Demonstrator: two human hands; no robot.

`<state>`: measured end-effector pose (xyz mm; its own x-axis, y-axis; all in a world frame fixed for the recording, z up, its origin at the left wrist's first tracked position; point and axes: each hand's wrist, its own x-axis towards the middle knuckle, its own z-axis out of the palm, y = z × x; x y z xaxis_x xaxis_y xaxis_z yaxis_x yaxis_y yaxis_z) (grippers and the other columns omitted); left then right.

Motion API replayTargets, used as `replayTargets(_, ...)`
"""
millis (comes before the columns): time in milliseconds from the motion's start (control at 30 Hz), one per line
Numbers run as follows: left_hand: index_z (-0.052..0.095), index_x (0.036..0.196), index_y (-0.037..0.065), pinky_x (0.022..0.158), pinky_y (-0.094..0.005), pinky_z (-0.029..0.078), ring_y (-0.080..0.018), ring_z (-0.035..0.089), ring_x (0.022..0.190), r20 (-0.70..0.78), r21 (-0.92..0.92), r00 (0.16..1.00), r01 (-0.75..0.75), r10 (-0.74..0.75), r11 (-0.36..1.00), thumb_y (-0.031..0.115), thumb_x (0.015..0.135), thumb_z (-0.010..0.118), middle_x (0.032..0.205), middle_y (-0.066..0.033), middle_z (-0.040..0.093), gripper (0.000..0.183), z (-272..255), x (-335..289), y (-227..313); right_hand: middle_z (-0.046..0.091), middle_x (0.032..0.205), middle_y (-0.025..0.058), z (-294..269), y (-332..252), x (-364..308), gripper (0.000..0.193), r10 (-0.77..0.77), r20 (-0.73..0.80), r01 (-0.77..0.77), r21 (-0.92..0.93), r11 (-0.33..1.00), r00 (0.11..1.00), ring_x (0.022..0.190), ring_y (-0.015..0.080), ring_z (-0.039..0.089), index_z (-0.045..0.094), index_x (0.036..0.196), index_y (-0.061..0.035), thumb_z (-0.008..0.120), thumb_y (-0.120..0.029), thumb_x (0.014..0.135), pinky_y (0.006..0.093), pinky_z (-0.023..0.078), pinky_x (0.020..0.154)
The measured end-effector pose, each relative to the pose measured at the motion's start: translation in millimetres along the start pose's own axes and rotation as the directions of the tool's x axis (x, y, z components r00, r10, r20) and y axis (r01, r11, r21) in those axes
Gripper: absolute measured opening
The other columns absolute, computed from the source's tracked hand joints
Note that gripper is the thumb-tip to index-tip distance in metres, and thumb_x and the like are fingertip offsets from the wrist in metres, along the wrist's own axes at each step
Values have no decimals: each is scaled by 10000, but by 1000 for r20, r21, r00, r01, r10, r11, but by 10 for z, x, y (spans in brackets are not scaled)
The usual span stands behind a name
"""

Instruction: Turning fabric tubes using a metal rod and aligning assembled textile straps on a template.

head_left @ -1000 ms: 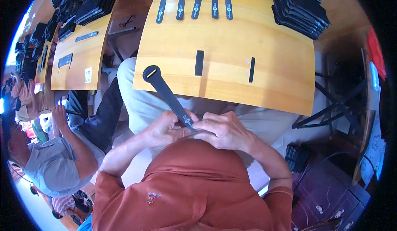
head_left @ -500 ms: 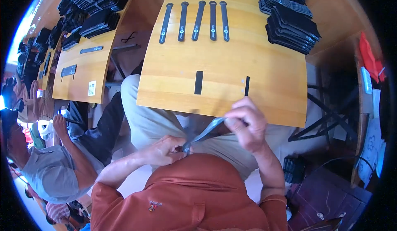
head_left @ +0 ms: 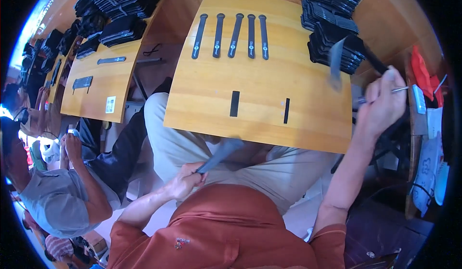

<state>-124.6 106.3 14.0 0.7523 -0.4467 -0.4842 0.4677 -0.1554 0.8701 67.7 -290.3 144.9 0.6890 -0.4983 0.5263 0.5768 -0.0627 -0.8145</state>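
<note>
My left hand (head_left: 185, 180) is closed around one end of a dark grey strap (head_left: 216, 157), which sticks up blurred over my lap. Out to the right, my raised right hand (head_left: 382, 100) is closed on a limp strip (head_left: 374, 59), black near the fingers. A blurred pale grey length (head_left: 335, 62) hangs near it; whether the two join I cannot tell. A thin metal tool (head_left: 400, 89) pokes out of the same fist, its kind unclear. On the table (head_left: 202, 100), several grey straps (head_left: 233, 37) lie in a row, beyond a wide black strip (head_left: 234, 104) and a narrow one (head_left: 287, 111).
Bundled black straps (head_left: 337, 45) are stacked at the table's far right corner. To the right hang a red cloth (head_left: 423, 74) and a small white box (head_left: 417, 99) beside a wooden edge. At left, another person (head_left: 62, 192) sits by a second table (head_left: 103, 83) carrying more stacks.
My right hand has swung up and right, away from my left hand, taking the strip with it. The grey strap in my left hand now points up and to the right.
</note>
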Motion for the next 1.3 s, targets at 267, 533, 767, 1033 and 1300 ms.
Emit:
replayTargets(267,500,863,46,546,-270,314,-96,384,599,-68,-337,995,45,-72,940,-1,778,429,686,-17,465,120,-89,-39,-270,600,749,-54,269,159,106,124,-162,174,197,-208,958,971,606,-10,460,701,1067,14,706,-48,960,161,346,526)
replayTargets(533,523,916,32,559,-267,329,-103,407,608,-103,-324,994,-71,40,943,36,820,453,682,-19,474,119,-37,12,-201,688,785,-17,568,682,209,113,-286,267,385,-485,785,920,668,22,531,742,1009,-20,750,-81,914,207,465,620)
replayTargets(767,515,1105,26,605,-257,356,-104,434,674,-81,-437,984,-179,160,881,213,1005,482,760,-29,491,214,-1,38,-143,742,918,105,644,1210,167,69,-548,463,712,-537,452,697,755,298,729,701,970,-88,695,-71,903,375,574,640)
replayTargets(1033,495,1223,52,630,-261,368,-112,424,713,-62,-543,975,-212,213,813,494,1078,421,840,-24,469,471,75,110,-36,744,974,82,611,1900,-336,115,-157,760,698,-468,541,631,763,313,722,683,953,-102,577,-82,912,424,584,634)
replayTargets(1300,518,1303,32,753,-292,464,-145,524,857,-74,-562,973,-223,220,797,440,1061,512,960,-48,535,475,77,215,109,743,990,106,678,1964,-313,108,99,761,604,-580,547,641,847,336,718,693,981,-77,633,-151,930,443,578,698)
